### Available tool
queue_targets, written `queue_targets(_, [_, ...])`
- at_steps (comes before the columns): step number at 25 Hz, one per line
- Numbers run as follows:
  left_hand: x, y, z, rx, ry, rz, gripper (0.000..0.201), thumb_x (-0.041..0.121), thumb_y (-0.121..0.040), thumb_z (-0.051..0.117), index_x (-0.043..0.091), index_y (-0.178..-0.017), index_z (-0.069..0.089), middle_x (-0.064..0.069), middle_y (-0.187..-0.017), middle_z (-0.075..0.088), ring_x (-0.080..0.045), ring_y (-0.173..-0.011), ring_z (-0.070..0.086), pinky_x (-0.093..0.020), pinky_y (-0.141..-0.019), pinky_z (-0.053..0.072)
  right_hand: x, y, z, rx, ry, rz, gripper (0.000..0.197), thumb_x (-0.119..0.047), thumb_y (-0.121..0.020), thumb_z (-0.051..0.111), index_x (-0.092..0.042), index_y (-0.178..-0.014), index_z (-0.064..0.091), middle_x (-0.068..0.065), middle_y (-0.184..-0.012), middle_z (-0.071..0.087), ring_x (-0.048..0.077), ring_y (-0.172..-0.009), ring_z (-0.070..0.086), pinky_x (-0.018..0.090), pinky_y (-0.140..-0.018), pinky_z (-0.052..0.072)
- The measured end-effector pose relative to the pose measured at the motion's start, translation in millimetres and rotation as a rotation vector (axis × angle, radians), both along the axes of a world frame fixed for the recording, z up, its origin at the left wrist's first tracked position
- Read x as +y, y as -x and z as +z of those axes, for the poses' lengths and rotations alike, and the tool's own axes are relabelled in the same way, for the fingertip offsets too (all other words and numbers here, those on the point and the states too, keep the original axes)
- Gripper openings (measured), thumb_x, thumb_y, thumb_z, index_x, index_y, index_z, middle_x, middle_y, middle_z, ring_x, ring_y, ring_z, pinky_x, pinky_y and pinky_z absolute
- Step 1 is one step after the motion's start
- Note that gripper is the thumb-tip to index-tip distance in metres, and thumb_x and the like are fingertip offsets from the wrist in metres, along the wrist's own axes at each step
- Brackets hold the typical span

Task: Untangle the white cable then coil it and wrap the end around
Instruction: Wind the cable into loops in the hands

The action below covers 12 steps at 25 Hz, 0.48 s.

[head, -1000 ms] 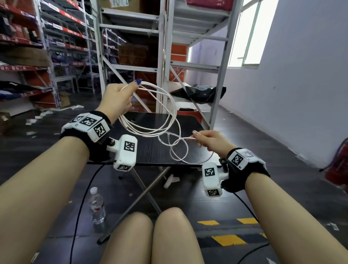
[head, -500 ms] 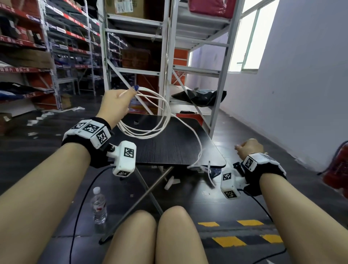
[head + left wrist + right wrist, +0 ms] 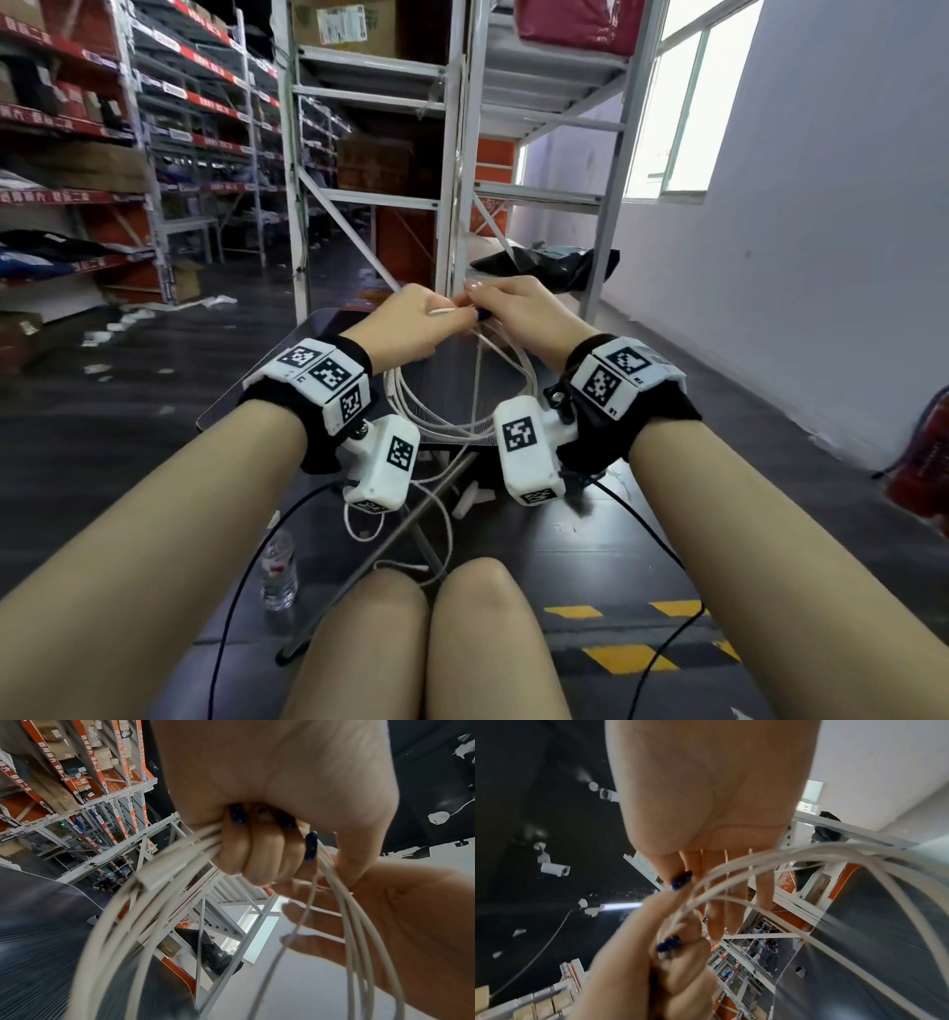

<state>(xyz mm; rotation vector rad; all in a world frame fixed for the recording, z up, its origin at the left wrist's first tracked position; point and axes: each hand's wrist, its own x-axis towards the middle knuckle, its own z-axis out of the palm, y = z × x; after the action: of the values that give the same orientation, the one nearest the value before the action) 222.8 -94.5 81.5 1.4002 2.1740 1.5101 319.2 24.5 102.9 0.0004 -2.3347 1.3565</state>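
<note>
Right hand (image 3: 518, 308) back up against the left hand (image 3: 411, 321), both raised above the far half of the surface (image 3: 38, 953); half a second ago out wide and low, past the right front corner of the surface, drawing a long run of cable (image 3: 436, 411) taut. Reads as one more turn carried in and laid onto the bundle.

Left hand closed tight: fingers (image 3: 257, 858) curled round the gathered top of the loops, thumb clamped over them, one plug (image 3: 159, 880) poking out of the fist. Same grip as a second ago, only lower and closer to the body.

Right hand with fingers (image 3: 731, 898) stretched nearly straight behind the strands, thumb alongside, touching the bundle just where the left hand clamps it; cannot tell whether thumb and fingers actually pinch a strand or merely press it in place.

Coil hanging from the left fist as several loose rounds, dipping toward the near half of the surface, whether brushing it or clear of it hard to say. No knots visible in the loops, so untangling looks done. Beyond the coil, a slack tail dropping below the front edge of the surface and curling above the knees, free end (image 3: 411, 568) showing there.

Judged from that: coiling well along but not finished, with enough tail left for perhaps another turn and then the closing wrap round the bundle
</note>
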Motion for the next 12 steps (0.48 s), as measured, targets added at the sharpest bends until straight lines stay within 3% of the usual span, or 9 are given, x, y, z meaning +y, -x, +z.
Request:
queue_targets(5, [-1, -9, 0, 0.001, -0.004, -0.011, 0.04, 0.025, -0.09, 0.05, 0.015, -0.055, 0.033, 0.003, -0.048, 0.021, -0.009, -0.037, 0.018, -0.023, -0.043, 0.013, -3, -8, -6, -0.064, 0.101, -0.032, 0.042, -0.034, -0.097, 0.047, -0.007, -0.069, 0.062, -0.002, -0.052, 0.061, 0.001, -0.044, 0.056, 0.012, -0.049, 0.043])
queue_targets(8, [1, -13, -2, 0.043, 0.037, 0.005, 0.04, 0.034, -0.087, 0.052, 0.011, -0.055, 0.048, 0.007, -0.043, 0.025, -0.009, -0.037, 0.021, -0.023, -0.042, 0.016, 0, -14, -10, -0.132, 0.118, -0.001, 0.05, -0.042, -0.098, 0.042, -0.006, -0.067, 0.06, -0.002, -0.045, 0.057, 0.006, -0.036, 0.047, 0.014, -0.041, 0.037])
queue_targets(12, [7, -14, -5, 0.066, 0.051, 0.013, 0.041, 0.035, -0.09, 0.055, 0.007, -0.062, 0.044, 0.009, -0.043, 0.022, -0.008, -0.038, 0.021, -0.024, -0.043, 0.016, 4, -22, -10, -0.186, 0.19, 0.023, 0.045, -0.041, -0.099, 0.04, -0.009, -0.069, 0.051, -0.007, -0.04, 0.052, 0.006, -0.033, 0.043, 0.016, -0.038, 0.037])
